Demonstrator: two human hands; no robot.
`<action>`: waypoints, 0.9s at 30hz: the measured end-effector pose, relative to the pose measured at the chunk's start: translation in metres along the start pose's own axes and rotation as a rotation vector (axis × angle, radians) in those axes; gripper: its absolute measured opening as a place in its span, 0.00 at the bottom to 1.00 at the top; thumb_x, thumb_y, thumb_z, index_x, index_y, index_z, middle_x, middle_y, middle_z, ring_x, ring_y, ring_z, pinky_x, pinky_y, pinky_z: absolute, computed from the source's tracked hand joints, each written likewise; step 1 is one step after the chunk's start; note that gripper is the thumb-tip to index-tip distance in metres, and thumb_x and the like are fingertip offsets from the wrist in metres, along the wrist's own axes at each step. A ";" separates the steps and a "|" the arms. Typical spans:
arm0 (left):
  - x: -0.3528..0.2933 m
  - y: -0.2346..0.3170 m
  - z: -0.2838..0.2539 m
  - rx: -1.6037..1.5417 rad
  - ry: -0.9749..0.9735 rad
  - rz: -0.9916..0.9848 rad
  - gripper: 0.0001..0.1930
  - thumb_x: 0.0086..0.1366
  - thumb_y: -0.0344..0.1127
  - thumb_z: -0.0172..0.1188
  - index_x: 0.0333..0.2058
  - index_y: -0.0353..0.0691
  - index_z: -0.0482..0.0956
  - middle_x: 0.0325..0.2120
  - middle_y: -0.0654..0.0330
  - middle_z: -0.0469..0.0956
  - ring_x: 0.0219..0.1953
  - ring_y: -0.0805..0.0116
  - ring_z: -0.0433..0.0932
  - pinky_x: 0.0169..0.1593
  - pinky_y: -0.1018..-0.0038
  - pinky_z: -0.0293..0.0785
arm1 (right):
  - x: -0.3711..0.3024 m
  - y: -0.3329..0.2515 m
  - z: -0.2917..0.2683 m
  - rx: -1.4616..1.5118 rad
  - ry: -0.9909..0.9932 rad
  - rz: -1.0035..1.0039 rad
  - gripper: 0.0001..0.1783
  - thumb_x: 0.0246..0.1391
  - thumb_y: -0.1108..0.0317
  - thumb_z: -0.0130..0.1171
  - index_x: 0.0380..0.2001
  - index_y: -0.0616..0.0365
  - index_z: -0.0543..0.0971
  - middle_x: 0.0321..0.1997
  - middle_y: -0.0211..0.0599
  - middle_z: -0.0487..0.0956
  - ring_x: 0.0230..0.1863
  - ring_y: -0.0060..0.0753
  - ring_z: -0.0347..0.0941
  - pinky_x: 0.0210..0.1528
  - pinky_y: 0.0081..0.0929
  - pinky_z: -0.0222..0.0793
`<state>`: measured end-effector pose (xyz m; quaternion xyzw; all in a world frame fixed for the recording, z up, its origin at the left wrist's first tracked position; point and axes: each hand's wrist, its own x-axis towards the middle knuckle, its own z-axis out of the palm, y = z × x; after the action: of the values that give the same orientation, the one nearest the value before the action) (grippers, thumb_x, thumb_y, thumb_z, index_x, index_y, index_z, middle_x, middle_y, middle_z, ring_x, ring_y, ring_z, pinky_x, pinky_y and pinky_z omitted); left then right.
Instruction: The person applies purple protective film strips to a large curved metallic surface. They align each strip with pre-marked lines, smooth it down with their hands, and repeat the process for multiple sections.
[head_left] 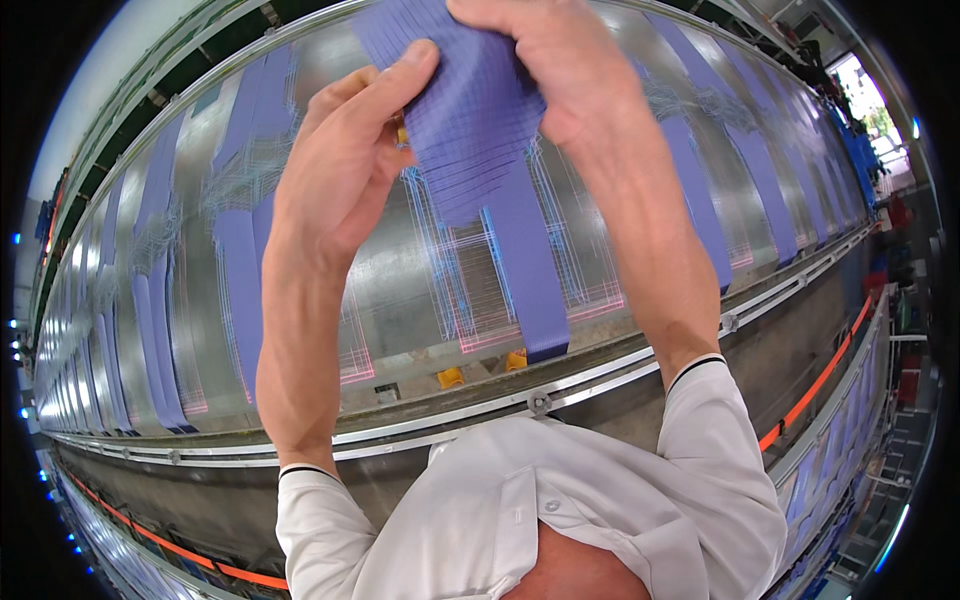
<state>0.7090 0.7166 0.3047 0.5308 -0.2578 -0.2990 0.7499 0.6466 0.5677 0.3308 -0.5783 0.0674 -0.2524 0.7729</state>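
Left hand (340,155) and right hand (570,75) pinch the purple panel (468,125) from opposite sides! Its visible length tapers bodyward between those grips.

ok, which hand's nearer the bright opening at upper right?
Right. The right hand is well left of the bright opening; the left hand is farther left, across the purple piece.

1. I'm in what looks like a factory workshop, at a long metal table (385,280).
2. Purple panels (540,270) repeat along it, left to right.
3. A metal rail (605,380) lines its near edge.
4. Near right, past an orange strip (820,383), more panels lie.
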 end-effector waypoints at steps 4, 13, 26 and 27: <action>-0.005 -0.042 -0.026 -0.424 -0.059 -0.253 0.47 0.63 0.77 0.44 0.53 0.29 0.73 0.43 0.52 0.81 0.41 0.63 0.81 0.46 0.64 0.78 | -0.016 0.016 -0.021 -0.033 -0.004 0.044 0.09 0.54 0.69 0.62 0.35 0.65 0.79 0.28 0.31 0.79 0.29 0.23 0.75 0.32 0.28 0.72; 0.034 -0.253 -0.112 -0.423 0.213 -0.669 0.55 0.63 0.73 0.50 0.64 0.18 0.52 0.52 0.34 0.71 0.52 0.51 0.77 0.53 0.59 0.77 | -0.184 0.191 -0.080 -0.051 0.062 0.708 0.14 0.61 0.69 0.58 0.47 0.67 0.81 0.40 0.32 0.83 0.37 0.18 0.75 0.41 0.25 0.74; 0.061 -0.219 -0.082 -0.482 0.189 -0.671 0.14 0.66 0.35 0.63 0.42 0.29 0.79 0.40 0.54 0.82 0.40 0.67 0.82 0.48 0.71 0.80 | -0.230 0.140 -0.095 -0.446 -0.390 0.412 0.09 0.52 0.73 0.64 0.33 0.69 0.79 0.40 0.45 0.80 0.39 0.48 0.75 0.42 0.36 0.69; 0.065 -0.212 -0.083 -0.487 0.182 -0.637 0.12 0.65 0.33 0.63 0.41 0.30 0.80 0.38 0.55 0.82 0.41 0.67 0.82 0.48 0.71 0.80 | -0.230 0.140 -0.098 -0.451 -0.368 0.418 0.09 0.53 0.72 0.64 0.34 0.69 0.80 0.40 0.45 0.80 0.39 0.47 0.76 0.42 0.36 0.70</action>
<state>0.7749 0.6681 0.0824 0.4152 0.0651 -0.5205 0.7433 0.4525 0.6199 0.1264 -0.7437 0.0978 0.0406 0.6600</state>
